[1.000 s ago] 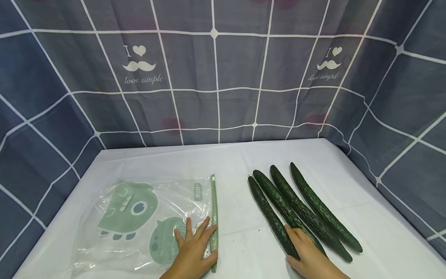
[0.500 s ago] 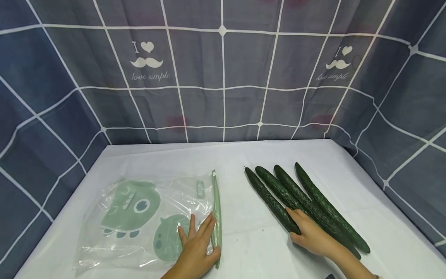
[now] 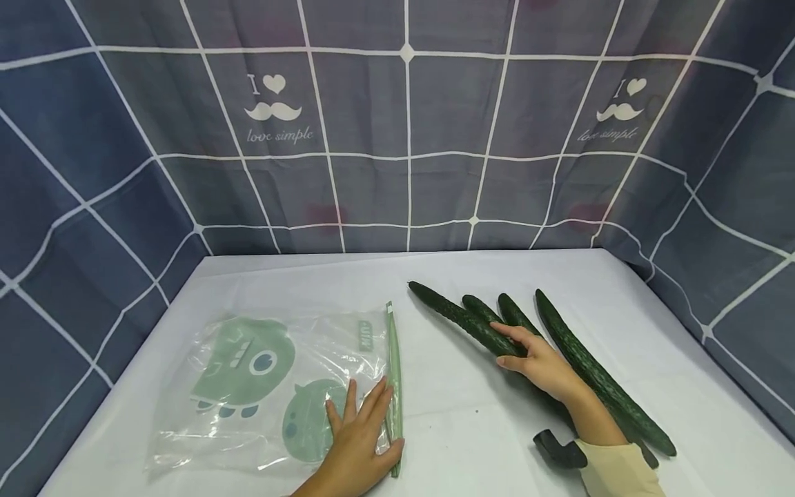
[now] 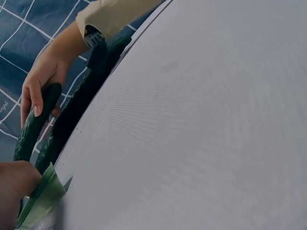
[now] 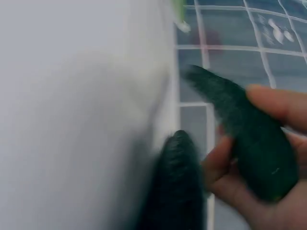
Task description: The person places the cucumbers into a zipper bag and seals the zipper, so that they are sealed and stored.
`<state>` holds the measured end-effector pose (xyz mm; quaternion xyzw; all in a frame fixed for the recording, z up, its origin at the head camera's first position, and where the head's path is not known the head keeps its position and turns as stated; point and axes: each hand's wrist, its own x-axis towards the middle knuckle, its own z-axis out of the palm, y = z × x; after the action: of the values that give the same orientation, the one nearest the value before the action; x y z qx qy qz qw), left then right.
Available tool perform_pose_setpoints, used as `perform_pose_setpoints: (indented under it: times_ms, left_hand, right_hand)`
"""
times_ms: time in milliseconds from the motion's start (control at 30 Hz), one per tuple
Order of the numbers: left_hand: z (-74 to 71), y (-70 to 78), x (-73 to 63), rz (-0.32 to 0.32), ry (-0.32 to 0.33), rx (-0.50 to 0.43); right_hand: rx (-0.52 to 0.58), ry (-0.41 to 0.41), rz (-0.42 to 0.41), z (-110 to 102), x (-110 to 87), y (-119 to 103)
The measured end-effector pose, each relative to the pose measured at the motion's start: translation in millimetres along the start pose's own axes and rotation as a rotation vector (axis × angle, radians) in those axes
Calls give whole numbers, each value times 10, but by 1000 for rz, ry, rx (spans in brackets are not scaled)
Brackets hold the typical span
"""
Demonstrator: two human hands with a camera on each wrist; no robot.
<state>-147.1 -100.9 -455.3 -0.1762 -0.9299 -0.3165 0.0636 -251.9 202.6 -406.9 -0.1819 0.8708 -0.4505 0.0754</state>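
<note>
My left hand (image 3: 360, 438) lies with spread fingers on a clear plastic bag (image 3: 242, 442) printed with green cartoon monsters, close to its green zip edge (image 3: 395, 393). My right hand (image 3: 542, 364) grips one dark green cucumber (image 3: 456, 312) near its rear end. In the left wrist view this cucumber (image 4: 34, 127) is raised over the others, its front end pointing toward the bag's side. Thumb and fingers wrap the cucumber (image 5: 259, 139) in the right wrist view. Beneath and beside the right arm lie three more cucumbers (image 3: 599, 376), partly hidden by hand and sleeve.
A white cloth (image 3: 447, 428) covers the table. Checked grey-blue curtains (image 3: 348, 193) enclose it at the back and both sides. A black device (image 3: 559, 450) sits at the right sleeve cuff (image 3: 615, 469).
My right hand has lifted the leftmost cucumber and moved it up and away, its front end swinging left toward the bag. The left hand has stayed on the bag.
</note>
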Motion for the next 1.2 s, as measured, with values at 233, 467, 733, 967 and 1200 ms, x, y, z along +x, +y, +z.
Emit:
perform_pose_setpoints:
  times_ms: [233, 467, 733, 967, 1200]
  left_hand:
    - [27, -6, -2, -6, 41, 62]
    - [35, 1, -7, -24, 70, 98]
    - [45, 8, 27, -12, 67, 67]
    - [64, 34, 44, -26, 61, 11]
    - [77, 28, 40, -8, 128, -13]
  right_hand:
    - [27, -35, -57, -109, -43, 121]
    - [33, -94, -195, -345, -149, 141]
    - [104, -170, -247, -463, -190, 197]
    - [26, -212, -271, -433, -208, 218]
    - [-17, -221, -253, -297, -140, 202]
